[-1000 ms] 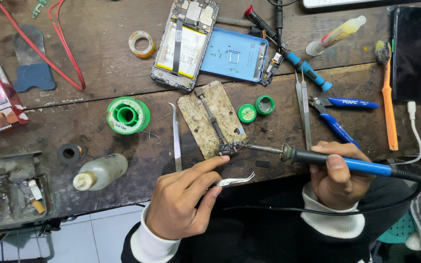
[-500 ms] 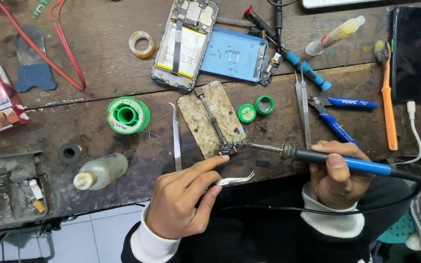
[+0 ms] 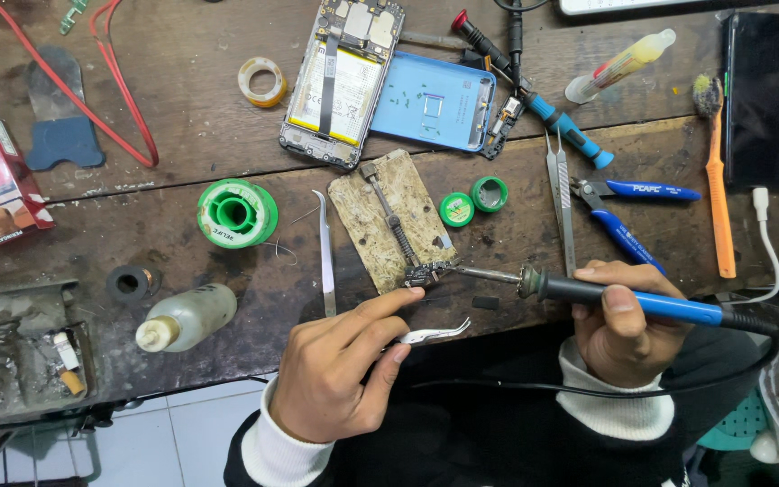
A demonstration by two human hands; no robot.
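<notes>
Soldering in hand: the right hand (image 3: 619,320) grips a blue-handled iron (image 3: 624,298), its tip touching a small dark part (image 3: 421,275) clamped at the near end of a worn, stained jig (image 3: 392,221) on the tabletop (image 3: 182,117). Left hand (image 3: 340,374) pinches curved tweezers (image 3: 430,334) just short of the joint, tips not touching the part. Hands apart, each closed on its own tool.

Judgement: heat is on the joint; next move calls for a steady tip and a fine nudge from the tweezers, without shifting the part in the clamp.

Materials: tabletop is dark scarred wood. Jig looks scorched and crusted, with a metal spring bar down its middle. Nearby, a green solder spool (image 3: 236,214), straight steel tweezers (image 3: 325,252), an opened phone (image 3: 343,81) with bare battery, a glossy blue back cover (image 3: 435,101).
</notes>
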